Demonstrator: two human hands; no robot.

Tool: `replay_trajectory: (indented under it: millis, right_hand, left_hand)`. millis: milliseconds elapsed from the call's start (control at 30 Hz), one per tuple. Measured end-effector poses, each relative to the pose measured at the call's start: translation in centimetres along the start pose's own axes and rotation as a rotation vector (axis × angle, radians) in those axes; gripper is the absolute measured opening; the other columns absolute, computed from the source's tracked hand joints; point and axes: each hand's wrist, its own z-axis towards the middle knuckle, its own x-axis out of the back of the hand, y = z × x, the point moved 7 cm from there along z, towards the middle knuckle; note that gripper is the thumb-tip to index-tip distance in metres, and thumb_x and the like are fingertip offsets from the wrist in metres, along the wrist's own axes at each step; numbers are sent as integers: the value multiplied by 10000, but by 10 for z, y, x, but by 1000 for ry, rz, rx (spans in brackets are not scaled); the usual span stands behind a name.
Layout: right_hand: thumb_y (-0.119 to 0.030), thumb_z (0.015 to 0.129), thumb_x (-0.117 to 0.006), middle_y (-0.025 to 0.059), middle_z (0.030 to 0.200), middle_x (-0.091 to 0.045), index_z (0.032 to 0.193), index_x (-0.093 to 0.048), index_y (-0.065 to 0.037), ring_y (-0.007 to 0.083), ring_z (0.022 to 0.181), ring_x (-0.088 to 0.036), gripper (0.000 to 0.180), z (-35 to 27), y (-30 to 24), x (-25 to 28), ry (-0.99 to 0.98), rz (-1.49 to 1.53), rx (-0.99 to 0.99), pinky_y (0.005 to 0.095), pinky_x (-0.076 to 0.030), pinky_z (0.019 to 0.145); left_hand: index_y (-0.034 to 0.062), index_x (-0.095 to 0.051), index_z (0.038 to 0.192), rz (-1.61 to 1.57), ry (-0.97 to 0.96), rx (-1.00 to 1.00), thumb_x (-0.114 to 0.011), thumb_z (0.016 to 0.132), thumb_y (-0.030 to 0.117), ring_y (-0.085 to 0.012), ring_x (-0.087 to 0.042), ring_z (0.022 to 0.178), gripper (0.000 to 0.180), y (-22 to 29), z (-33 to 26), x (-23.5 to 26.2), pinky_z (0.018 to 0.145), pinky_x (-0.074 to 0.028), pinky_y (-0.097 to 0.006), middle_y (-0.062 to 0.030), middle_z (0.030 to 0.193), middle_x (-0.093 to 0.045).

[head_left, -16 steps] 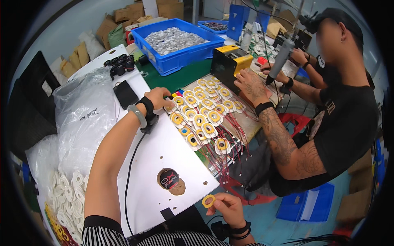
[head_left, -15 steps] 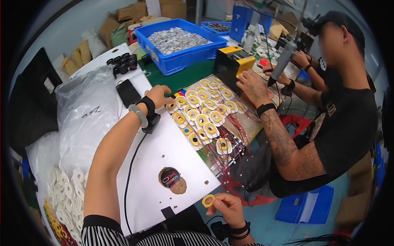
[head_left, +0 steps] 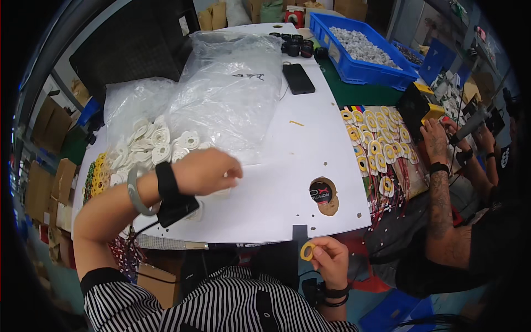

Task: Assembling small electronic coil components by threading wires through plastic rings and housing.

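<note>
Over the white table (head_left: 276, 191), my left hand (head_left: 207, 171) hangs palm down with fingers loosely bent and a gap by the thumb; I see nothing in it. Just beyond it lies a heap of white plastic discs with holes (head_left: 157, 141), partly covered by my wrist and spilling from a clear bag. At the table's front edge, my right hand (head_left: 332, 263) pinches a yellow ring (head_left: 307, 252) between thumb and fingers. On the right, rows of white discs with yellow rings (head_left: 379, 146) and red wires lie on a board.
Large clear plastic bags (head_left: 224, 94) cover the table's far left. A black phone (head_left: 298, 78) and black round parts (head_left: 298, 45) lie behind. A blue bin (head_left: 359, 52) holds small white pieces. A co-worker's tattooed arm (head_left: 440, 191) is at right. The table has a cut hole (head_left: 326, 206).
My left hand has left the rows of ringed discs and swung left toward the white disc heap. The view has turned left. My right hand still holds the yellow ring.
</note>
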Motion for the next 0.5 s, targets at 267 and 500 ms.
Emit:
replay_trajectory:
  millis: [267,500]
  right_hand:
    - [-59,915,-591,74,837,-654,1041,-585,28,89,645,-624,153,-4,18,-48,-139,-5,-104,175,-463,544]
    - [-83,925,-592,69,847,-656,1044,-586,23,89,647,-626,160,-4,25,-68,-129,-54,-114,176,-476,557]
  left_hand:
    - [76,-586,1198,218,206,-116,-755,720,202,-259,-491,1095,523,-37,-37,-45,943,-356,-372,-80,1131,-591]
    - [78,-635,1119,133,374,-175,-751,717,189,-261,-540,1037,433,-44,-21,-30,884,-409,-374,-88,1047,-625]
